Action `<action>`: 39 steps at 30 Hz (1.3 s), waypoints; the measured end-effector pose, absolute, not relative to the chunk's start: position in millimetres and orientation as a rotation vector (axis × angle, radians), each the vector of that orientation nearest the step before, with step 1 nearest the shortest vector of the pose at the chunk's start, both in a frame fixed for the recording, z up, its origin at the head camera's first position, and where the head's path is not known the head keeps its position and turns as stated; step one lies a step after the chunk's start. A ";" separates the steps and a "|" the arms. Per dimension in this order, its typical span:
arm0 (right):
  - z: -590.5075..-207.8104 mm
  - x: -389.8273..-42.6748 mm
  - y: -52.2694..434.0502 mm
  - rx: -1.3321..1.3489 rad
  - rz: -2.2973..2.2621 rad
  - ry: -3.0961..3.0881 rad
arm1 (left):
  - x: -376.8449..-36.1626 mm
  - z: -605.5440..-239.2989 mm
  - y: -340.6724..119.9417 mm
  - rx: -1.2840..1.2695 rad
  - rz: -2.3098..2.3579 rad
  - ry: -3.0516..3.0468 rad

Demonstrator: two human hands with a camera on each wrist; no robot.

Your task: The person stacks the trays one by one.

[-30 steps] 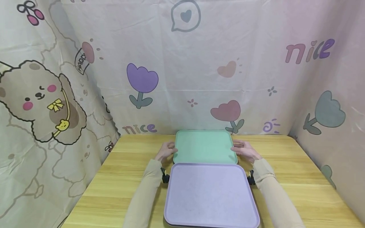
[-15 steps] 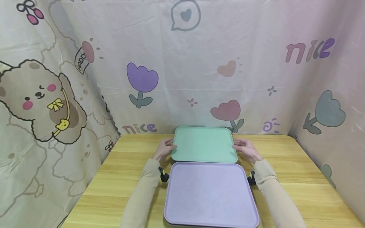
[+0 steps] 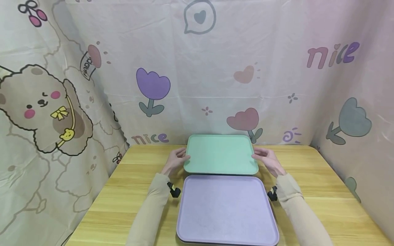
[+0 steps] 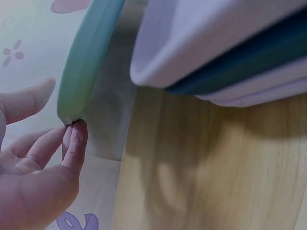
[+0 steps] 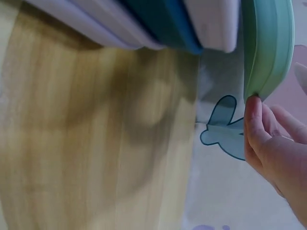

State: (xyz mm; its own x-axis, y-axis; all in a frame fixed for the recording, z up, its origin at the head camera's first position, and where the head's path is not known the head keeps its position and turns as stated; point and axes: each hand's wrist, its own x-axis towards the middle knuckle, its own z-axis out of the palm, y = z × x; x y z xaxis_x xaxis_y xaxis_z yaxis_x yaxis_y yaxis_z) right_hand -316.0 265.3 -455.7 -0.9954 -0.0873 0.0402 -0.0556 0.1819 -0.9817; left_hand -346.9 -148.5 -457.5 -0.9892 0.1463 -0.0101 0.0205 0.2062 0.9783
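A mint green rectangular tray [image 3: 221, 153] is held level at the back of the table, its far edge overlapping the curtain in the head view. My left hand [image 3: 174, 160] grips its left edge, fingertips under the rim and thumb at the top. At the right edge, my right hand [image 3: 269, 161] holds it the same way. Nearer to me lies a larger lavender tray [image 3: 227, 208] on top of a stack. Both wrist views show a dark teal tray [image 4: 249, 60] beneath it, with more pale lavender trays lower down. The green tray's underside shows beyond the stack.
The wooden table [image 3: 123, 194] extends on both sides of the stack. A patterned curtain [image 3: 191, 68] hangs along the back edge and down both sides. Small black devices [image 3: 174, 190] sit at the inner wrists, close to the lavender tray's sides.
The green tray has risen a little, looking slightly larger and higher in the head view. Both hands moved up with it and a bit farther apart. The lavender stack stayed put.
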 end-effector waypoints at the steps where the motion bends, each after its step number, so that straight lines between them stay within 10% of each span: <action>1: -454.8 -314.8 265.4 -0.140 -1.992 2.400 | -346.0 -456.4 -148.5 0.171 1.910 2.359; 39: -455.2 -257.6 272.9 0.078 -2.009 2.380 | -280.0 -463.3 -159.8 -0.031 2.191 2.153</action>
